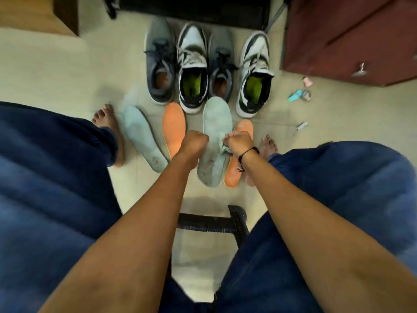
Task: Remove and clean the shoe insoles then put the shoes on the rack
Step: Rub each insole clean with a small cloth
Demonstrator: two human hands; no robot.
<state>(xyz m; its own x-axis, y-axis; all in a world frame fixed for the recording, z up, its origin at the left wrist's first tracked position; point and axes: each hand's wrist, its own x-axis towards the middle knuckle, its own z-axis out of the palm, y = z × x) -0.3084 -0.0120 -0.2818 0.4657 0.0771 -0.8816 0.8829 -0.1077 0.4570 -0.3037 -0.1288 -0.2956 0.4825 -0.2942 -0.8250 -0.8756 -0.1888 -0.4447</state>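
My left hand point(195, 141) grips the left edge of a pale green insole point(216, 118), which lies lengthwise over the floor in front of me. My right hand point(238, 141) pinches a small crumpled cloth point(224, 144) against that insole's right side. An orange insole point(233, 175) lies partly under it. A second orange insole point(173, 127) and a second pale insole point(141, 136) lie flat to the left. Behind them stand two grey shoes point(159, 64) point(222, 64) and two white-and-black sneakers point(193, 64) point(255, 71), heels towards me.
A dark red cabinet point(349, 37) stands at the right, a black frame point(194, 10) behind the shoes and wooden furniture point(38, 14) at the far left. Small bits of clutter point(300, 94) lie on the tile floor. A black stool edge point(212, 222) shows between my knees.
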